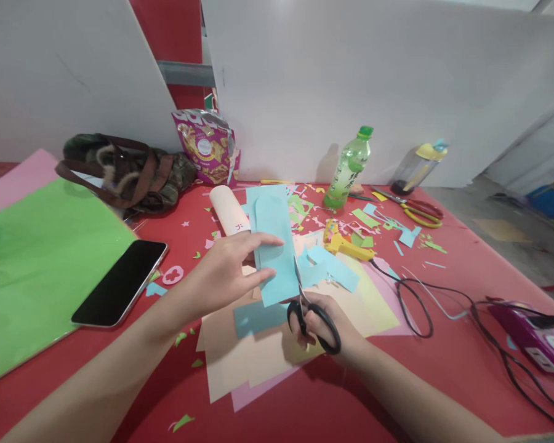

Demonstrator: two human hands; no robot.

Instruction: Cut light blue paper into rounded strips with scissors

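My left hand (pixel 226 261) holds blue paper (pixel 277 274); right hand (pixel 344 326) grips scissors (pixel 332 340) at paper's edge; phone (pixel 122 283) left of both.

Layered light-blue paper (pixel 284 259), slightly tilted, black-handled scissors (pixel 301 294) at its lower right edge.

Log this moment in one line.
left hand: holding blue paper | right hand: holding black-handled scissors | blades: at paper's right edge | surface: red table

Red "ji"-like marks on pale roll (pixel 227 210); bottle (pixel 348 171) and snack bag (pixel 206 147) lettering unclear.
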